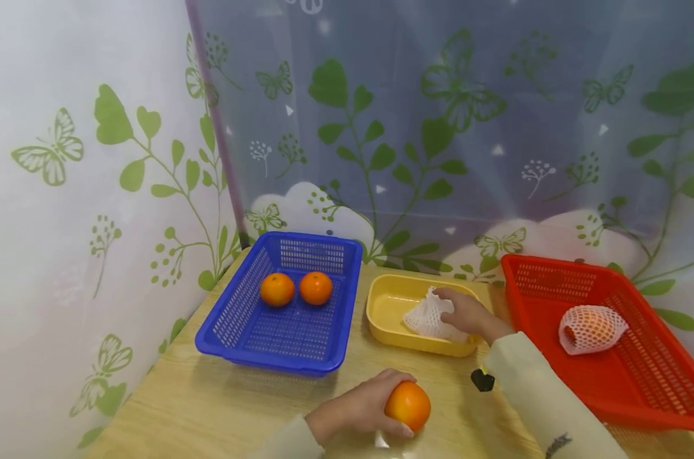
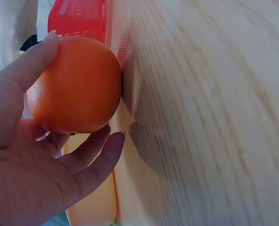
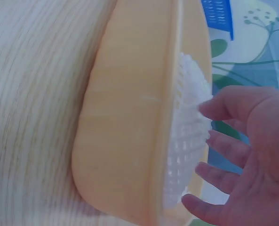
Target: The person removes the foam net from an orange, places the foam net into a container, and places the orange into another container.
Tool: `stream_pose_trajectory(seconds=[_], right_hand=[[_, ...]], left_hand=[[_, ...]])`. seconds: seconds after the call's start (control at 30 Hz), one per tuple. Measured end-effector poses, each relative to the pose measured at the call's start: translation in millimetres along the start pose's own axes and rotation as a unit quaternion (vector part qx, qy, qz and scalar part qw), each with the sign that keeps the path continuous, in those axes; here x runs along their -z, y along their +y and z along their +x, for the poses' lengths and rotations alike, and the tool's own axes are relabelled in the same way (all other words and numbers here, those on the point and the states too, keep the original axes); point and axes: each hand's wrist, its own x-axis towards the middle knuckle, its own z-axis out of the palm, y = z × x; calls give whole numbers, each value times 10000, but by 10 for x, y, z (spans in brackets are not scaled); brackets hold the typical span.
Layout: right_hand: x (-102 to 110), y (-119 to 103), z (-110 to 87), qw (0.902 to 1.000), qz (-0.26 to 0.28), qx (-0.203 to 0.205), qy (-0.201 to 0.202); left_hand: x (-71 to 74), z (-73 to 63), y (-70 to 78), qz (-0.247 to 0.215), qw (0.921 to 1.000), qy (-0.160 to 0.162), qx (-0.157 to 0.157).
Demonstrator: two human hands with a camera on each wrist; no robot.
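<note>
Since the orange might roll, our left hand grips it toward the desk's near edge; our right hand, half-open, only meets white netting.

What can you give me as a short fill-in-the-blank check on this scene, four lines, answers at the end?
1. The person's ____ hand holds an orange.
2. The right hand is at the white netting in the ____ tray.
3. The blue basket contains ____ bare oranges.
4. The netted fruit lies in the ____ basket.

Missing words: left; yellow; two; red.
</note>
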Motion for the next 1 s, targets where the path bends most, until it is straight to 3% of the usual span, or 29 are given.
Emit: stream_pose_trajectory(seconds=[0.27,0.47,0.67,0.87,1.0], right_hand=[[25,-18,-61,9970,11,355,694],[-79,-98,-137,9925,377,577,1007],[-157,-209,-156,9872,467,792,1301],[-262,-360,-155,9840,645,906,1392],[-347,-464,-146,9836,772,944,1330]], left_hand=[[31,6,33,404,9991,91,97],[30,-11,36,419,9975,512,256],[187,-29,76,-360,9927,1141,149],[453,-93,158,-1744,9724,1549,-42],[653,-161,239,-2043,9629,1747,-236]])
